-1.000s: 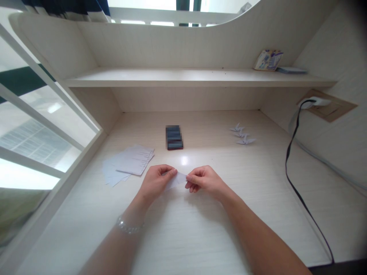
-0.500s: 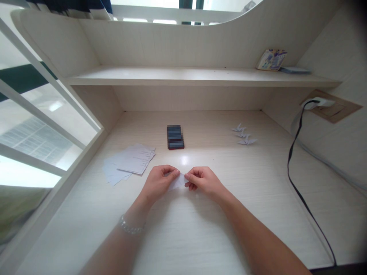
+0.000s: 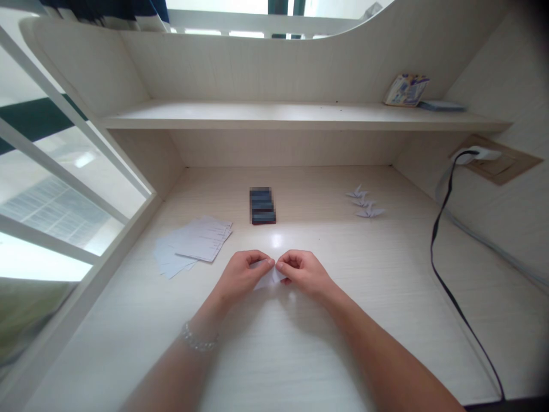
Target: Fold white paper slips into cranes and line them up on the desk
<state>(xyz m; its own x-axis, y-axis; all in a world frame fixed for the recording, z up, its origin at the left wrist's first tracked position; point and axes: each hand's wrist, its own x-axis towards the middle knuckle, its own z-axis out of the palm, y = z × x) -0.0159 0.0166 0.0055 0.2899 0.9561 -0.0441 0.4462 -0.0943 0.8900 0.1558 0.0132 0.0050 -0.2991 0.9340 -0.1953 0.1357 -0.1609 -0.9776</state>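
Between my two hands is a small piece of folded white paper (image 3: 267, 279), partly hidden by the fingers. My left hand (image 3: 246, 272) pinches it from the left, thumb tip near its middle. From the right, my right hand (image 3: 303, 270) is closed on it too, thumb and forefinger almost touching the left thumb. Further back on the right lie several folded paper cranes (image 3: 369, 212) in a short column. To the left, a fanned stack of white paper sheets (image 3: 201, 240) rests on the desk.
A dark phone-like object (image 3: 263, 207), blurred out, lies behind my hands on the desk (image 3: 274, 355). A black cable (image 3: 434, 246) runs from the wall socket (image 3: 501, 166) down the right side. The shelf (image 3: 257, 111) above bears a small patterned box (image 3: 406, 90) and a flat item.
My left thumb has moved right, close to the right thumb. More of the folded paper now shows below the fingertips, reaching under the right hand.
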